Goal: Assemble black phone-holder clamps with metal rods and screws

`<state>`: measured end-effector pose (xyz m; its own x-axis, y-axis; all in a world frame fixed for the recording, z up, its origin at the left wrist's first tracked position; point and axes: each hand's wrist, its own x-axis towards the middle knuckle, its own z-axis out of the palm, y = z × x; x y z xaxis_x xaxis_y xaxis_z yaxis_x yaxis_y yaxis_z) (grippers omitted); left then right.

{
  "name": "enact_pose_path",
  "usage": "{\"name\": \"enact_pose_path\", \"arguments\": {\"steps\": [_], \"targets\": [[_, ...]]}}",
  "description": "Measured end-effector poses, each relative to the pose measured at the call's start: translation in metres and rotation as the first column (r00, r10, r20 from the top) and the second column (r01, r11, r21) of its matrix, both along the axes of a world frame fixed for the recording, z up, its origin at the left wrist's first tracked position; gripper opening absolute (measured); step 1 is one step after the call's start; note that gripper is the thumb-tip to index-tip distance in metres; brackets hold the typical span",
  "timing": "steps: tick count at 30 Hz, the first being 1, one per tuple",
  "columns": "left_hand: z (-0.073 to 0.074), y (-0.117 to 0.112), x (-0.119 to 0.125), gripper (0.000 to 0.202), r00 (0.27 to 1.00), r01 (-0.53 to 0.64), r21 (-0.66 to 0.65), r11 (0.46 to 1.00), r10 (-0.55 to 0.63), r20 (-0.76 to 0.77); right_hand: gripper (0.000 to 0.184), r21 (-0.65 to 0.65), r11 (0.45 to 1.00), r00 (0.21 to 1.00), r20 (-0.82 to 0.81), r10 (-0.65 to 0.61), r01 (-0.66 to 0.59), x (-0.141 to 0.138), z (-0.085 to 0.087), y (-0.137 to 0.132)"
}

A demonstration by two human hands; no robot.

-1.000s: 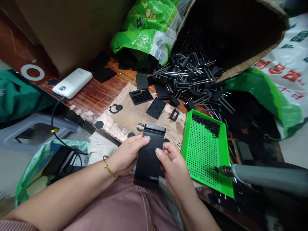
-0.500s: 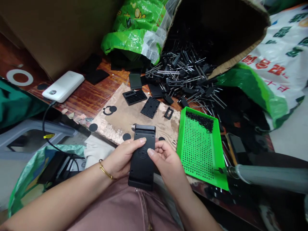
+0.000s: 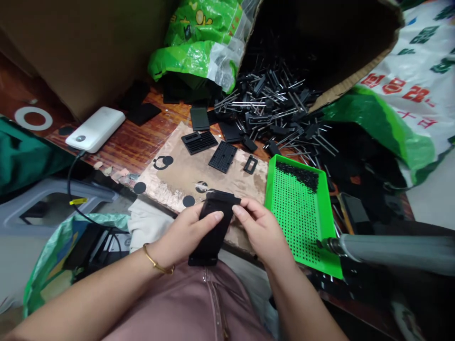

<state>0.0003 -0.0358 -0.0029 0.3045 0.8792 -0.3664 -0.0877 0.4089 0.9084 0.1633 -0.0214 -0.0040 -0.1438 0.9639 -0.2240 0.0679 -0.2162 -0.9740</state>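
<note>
Both hands hold one flat black plastic plate above my lap, at the near edge of the table. My left hand, with a gold bangle at the wrist, grips its left side, thumb on the face. My right hand pinches its upper right corner. The plate is turned edge-on and tilted. Just right of my hands lies a green perforated tray with small black bits heaped at its far end.
A cardboard sheet carries several small black plastic parts. Behind it a heap of black clips with metal pins spills from a cardboard box. A white power bank lies at the left. A grey power screwdriver points in from the right.
The black plate has turned from facing me flat to nearly edge-on. My right hand has shifted up to its top corner; my left hand keeps its grip.
</note>
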Motion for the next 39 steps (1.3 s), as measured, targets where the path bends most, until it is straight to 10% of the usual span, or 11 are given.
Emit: {"name": "enact_pose_path", "arguments": {"steps": [6, 19, 24, 28, 39], "targets": [[0.020, 0.002, 0.000, 0.018, 0.873, 0.251, 0.342, 0.906, -0.059, -0.484, 0.023, -0.093, 0.986, 0.969, -0.197, -0.152, 0.136, -0.003, -0.019, -0.005], [0.025, 0.000, -0.002, 0.033, 0.788, 0.378, 0.433, 0.818, -0.038, -0.615, 0.033, -0.211, 0.955, 0.936, -0.240, -0.259, 0.210, -0.011, -0.025, -0.006], [0.017, -0.002, -0.006, 0.038, 0.698, 0.454, 0.420, 0.786, -0.020, -0.716, 0.045, 0.182, 0.959, 0.972, 0.052, -0.229, 0.216, -0.004, -0.016, -0.010], [0.013, -0.002, -0.008, 0.038, 0.603, 0.536, 0.408, 0.739, 0.003, -0.798, 0.037, 0.614, 0.779, 0.859, 0.459, -0.227, -0.123, 0.003, 0.000, -0.012], [0.022, 0.003, -0.003, 0.028, 0.398, 0.686, 0.288, 0.668, -0.013, -0.917, 0.017, 0.683, 0.574, 0.751, 0.638, -0.170, -0.451, 0.014, 0.003, -0.003]]}}
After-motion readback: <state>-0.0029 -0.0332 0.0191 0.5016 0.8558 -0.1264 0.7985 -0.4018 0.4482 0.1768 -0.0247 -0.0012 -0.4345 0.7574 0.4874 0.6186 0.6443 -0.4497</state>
